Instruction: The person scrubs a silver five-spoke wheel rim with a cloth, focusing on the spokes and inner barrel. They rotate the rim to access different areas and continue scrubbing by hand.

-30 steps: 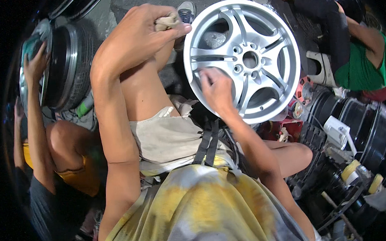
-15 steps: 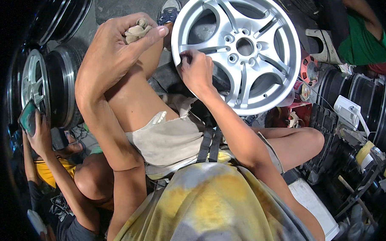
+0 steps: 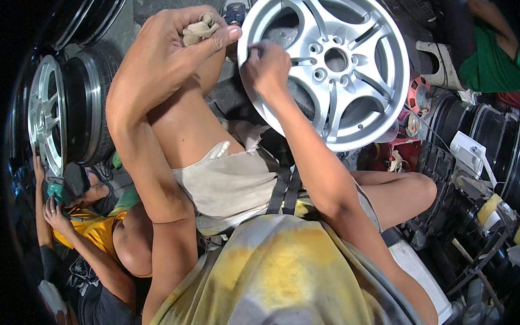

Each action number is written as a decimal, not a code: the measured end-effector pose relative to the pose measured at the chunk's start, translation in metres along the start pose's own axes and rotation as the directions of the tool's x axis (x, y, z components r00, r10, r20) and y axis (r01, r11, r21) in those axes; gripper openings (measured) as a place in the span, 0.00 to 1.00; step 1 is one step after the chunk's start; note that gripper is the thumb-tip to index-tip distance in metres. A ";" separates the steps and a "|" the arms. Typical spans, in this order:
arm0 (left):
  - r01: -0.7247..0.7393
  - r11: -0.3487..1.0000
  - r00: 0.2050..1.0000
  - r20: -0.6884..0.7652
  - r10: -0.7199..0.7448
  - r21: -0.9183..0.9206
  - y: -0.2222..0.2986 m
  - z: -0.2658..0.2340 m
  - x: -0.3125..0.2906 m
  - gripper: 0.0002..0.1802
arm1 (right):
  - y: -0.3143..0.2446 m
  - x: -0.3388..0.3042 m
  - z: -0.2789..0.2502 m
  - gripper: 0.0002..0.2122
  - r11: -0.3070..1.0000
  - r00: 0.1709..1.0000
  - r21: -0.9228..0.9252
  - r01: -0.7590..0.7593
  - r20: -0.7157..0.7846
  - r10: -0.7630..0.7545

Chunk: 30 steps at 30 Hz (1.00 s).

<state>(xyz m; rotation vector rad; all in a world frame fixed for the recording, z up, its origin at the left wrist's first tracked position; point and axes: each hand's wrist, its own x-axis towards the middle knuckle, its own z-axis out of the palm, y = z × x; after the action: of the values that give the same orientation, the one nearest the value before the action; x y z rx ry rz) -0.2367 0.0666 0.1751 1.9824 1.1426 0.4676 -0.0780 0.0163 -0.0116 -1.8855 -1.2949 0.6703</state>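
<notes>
My left hand (image 3: 159, 60), raised over my left thigh, is closed around a crumpled beige cloth (image 3: 201, 30). A silver alloy wheel (image 3: 333, 82) with several spokes and a round centre hole faces up in front of me. At its left edge is my right hand (image 3: 271, 67), fingers curled against the outer lip and a spoke end. The fingers are somewhat blurred, and whatever they hold, if anything, is hidden.
On the left, a co-worker's hand (image 3: 57, 218) is by a green pad (image 3: 55, 190) beneath another silver wheel (image 3: 46, 112). A tire (image 3: 100, 105) stands beside it. Dark rims (image 3: 470, 126) and a white plastic box (image 3: 466, 152) lie right. Another person in green (image 3: 494, 65) sits far right.
My right hand has slid upward along the wheel's left lip. My left hand stays closed on the cloth. The co-worker's hand and green pad have moved down the other wheel.
</notes>
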 end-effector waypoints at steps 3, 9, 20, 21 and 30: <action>0.082 0.994 0.997 0.010 -0.082 0.068 -0.001 -0.003 -0.003 0.19 | 0.001 -0.025 -0.012 0.10 0.997 0.992 -0.005 -0.080 0.097 0.080; -0.034 0.998 0.999 -0.015 0.035 0.059 -0.004 0.003 -0.002 0.20 | -0.002 0.007 0.004 0.10 0.999 0.998 0.007 -0.047 -0.051 0.047; -0.039 0.998 0.999 0.000 0.039 0.058 -0.010 0.003 0.003 0.20 | 0.002 -0.042 -0.024 0.10 0.999 0.994 -0.002 -0.054 0.097 0.054; -0.059 0.998 0.998 0.004 0.058 0.039 -0.010 0.004 0.004 0.20 | -0.001 -0.030 -0.019 0.10 0.998 0.997 0.033 -0.057 0.059 0.055; 0.036 0.997 0.999 -0.005 -0.036 0.070 -0.006 0.001 -0.002 0.21 | 0.004 -0.061 -0.035 0.10 0.999 0.989 0.006 -0.051 0.140 0.050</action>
<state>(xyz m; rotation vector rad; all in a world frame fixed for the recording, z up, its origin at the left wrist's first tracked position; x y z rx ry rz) -0.2406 0.0668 0.1702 2.0179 1.2102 0.4178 -0.0708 -0.0512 0.0060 -1.8971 -1.3317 0.8472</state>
